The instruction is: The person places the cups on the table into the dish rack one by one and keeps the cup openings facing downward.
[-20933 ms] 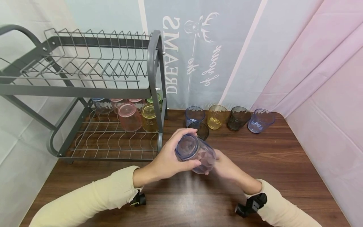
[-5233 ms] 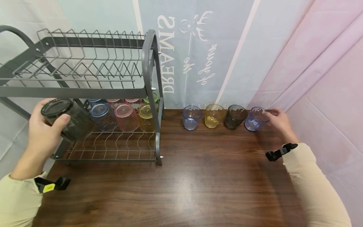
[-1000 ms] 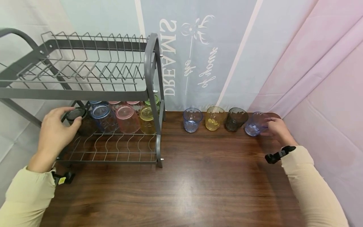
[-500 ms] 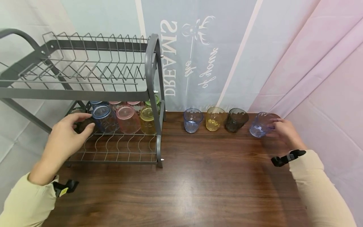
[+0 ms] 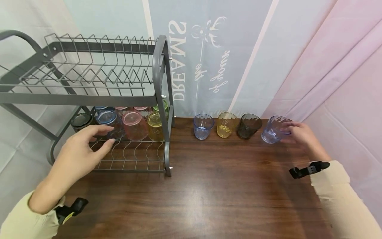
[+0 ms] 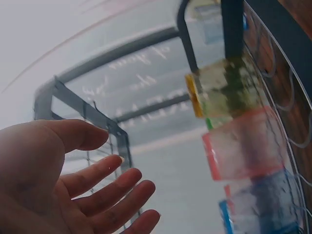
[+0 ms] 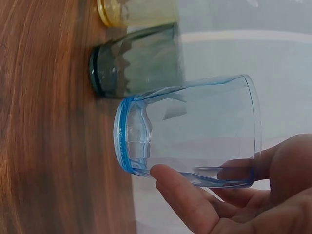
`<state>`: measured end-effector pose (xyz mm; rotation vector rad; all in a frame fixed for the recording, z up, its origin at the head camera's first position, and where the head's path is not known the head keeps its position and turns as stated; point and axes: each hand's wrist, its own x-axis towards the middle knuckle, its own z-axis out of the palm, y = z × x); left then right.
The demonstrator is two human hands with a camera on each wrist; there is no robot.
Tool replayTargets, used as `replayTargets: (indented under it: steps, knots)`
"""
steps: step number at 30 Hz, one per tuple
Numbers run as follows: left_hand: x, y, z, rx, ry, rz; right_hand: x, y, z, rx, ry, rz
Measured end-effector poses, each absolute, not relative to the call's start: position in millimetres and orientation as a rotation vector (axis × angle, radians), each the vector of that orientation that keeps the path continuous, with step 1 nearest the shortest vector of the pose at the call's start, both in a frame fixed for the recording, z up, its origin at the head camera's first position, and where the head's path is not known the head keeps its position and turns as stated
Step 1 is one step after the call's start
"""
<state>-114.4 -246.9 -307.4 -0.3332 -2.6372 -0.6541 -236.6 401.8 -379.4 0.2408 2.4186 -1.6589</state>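
Note:
My left hand (image 5: 79,149) is held in front of the dish rack's lower shelf, thumb and fingers spread with nothing between them. Just behind it, a dark grey glass (image 5: 81,120) stands upside down at the shelf's left end, beside an upturned blue glass (image 5: 108,121). Over at the far right of the table, my right hand (image 5: 302,135) grips another blue glass (image 5: 272,132) by its right side near the rim. This glass is mouth up and tilted. In the right wrist view, a finger of the hand shows through its clear wall.
Upturned pink (image 5: 134,127) and yellow (image 5: 156,127) glasses, with several more behind, fill the lower shelf of the grey two-tier rack (image 5: 89,99). Along the table's back edge stand upright blue (image 5: 202,127), yellow (image 5: 225,126) and dark (image 5: 247,127) glasses. Curtains hang close behind.
My left hand let go of the dark glass on the shelf and drew back toward me. Earlier it carried that glass to the rack. My right hand shifted right with the blue glass.

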Motion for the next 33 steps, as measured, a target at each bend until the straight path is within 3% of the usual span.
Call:
replayTargets:
  steps: [12, 33]
  knots:
    - [-94.6, -212.0, -297.8, -0.558, -2.635, -0.638, -217.4, 375.4, -356.0, 0.048, 2.439, -1.599]
    - [-94.7, -146.1, -299.6, -0.933, -2.659, -0.824, -177.1, 307.3, -331.1, -0.245, 2.462, -1.532]
